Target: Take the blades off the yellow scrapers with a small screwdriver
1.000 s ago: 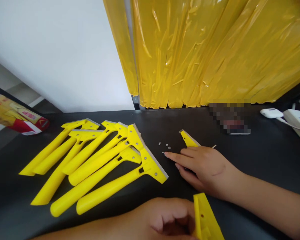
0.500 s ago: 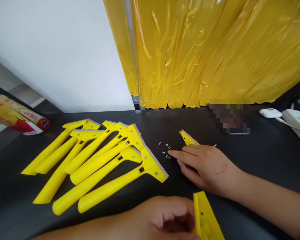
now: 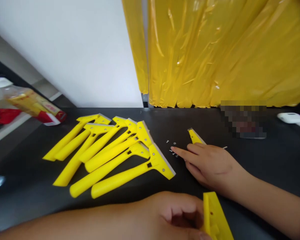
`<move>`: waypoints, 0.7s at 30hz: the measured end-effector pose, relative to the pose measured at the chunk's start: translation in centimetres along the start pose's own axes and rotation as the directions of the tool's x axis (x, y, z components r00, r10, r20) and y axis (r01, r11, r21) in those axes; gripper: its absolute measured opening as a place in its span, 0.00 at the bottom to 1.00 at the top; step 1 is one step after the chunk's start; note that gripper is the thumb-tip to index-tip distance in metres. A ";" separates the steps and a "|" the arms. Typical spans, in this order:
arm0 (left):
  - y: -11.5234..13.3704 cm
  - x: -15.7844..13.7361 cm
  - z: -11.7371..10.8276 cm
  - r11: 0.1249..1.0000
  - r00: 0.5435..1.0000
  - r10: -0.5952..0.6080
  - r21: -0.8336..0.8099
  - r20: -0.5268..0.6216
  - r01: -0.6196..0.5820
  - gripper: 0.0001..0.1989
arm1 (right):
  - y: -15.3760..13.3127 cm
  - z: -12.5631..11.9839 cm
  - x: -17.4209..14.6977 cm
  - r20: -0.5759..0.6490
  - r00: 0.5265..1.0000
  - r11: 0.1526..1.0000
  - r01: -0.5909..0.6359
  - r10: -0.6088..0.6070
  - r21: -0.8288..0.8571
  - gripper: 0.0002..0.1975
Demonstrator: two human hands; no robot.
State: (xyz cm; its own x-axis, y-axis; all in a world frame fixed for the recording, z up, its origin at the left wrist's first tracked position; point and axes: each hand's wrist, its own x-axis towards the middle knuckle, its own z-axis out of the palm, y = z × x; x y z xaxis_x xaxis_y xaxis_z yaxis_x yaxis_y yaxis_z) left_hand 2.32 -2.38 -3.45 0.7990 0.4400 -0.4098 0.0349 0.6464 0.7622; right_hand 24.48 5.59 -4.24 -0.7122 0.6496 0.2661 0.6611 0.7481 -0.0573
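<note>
Far left, the bottle [image 3: 33, 101] shows a white cap, clear shoulders and a yellow-and-red label; what's inside, I can't tell. Over right, a white case [image 3: 291, 118] sits near the back of the dark tabletop [image 3: 165, 123], its contents hidden too.

Down front, the left hand [image 3: 181, 215] has its grip curled firmly round a yellow scraper piece [image 3: 216, 216], one screw hole showing, the piece running off the bottom of view! Beyond it, the right hand [image 3: 212, 163] stretches its index finger right in among the small screws [image 3: 167, 141] and nuts [image 3: 174, 143]; the undersides of its fingers are hidden, so I can't call that grip. A yellow blade head [image 3: 195, 136] pokes out behind its knuckles.

Edges now: the row of yellow scrapers [image 3: 111, 153] fans across the left, nearest blade reaching close to those screws. A slim gap there, but open room behind, back to where tabletop meets white panel [image 3: 77, 50] and yellow sheeting [image 3: 215, 50].
</note>
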 end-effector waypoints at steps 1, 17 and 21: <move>-0.1 0.1 0.0 1.000 1.000 0.001 -0.013 0.000 -0.001 0.25 | 0.0 0.1 0.0 -0.007 1.000 1.000 0.010 -0.010 -0.001 0.25; 3.1 -1.2 1.8 0.858 0.730 0.513 0.308 -0.452 -0.412 0.16 | -3.2 -7.1 0.2 0.498 0.862 0.044 -0.503 0.093 0.863 0.11; 6.0 -3.8 1.2 0.442 0.749 0.652 0.861 -0.115 -0.252 0.15 | 2.5 -8.6 -2.3 0.420 0.838 0.368 -0.534 0.348 0.761 0.22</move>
State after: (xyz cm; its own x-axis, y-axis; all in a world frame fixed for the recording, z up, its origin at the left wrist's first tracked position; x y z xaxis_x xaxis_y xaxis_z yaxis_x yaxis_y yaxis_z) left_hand 0.23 -0.92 3.25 0.5522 0.8231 0.1322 0.3303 -0.3616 0.8718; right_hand 29.78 4.77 3.31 -0.4663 0.8615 -0.2009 0.4440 0.0316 -0.8954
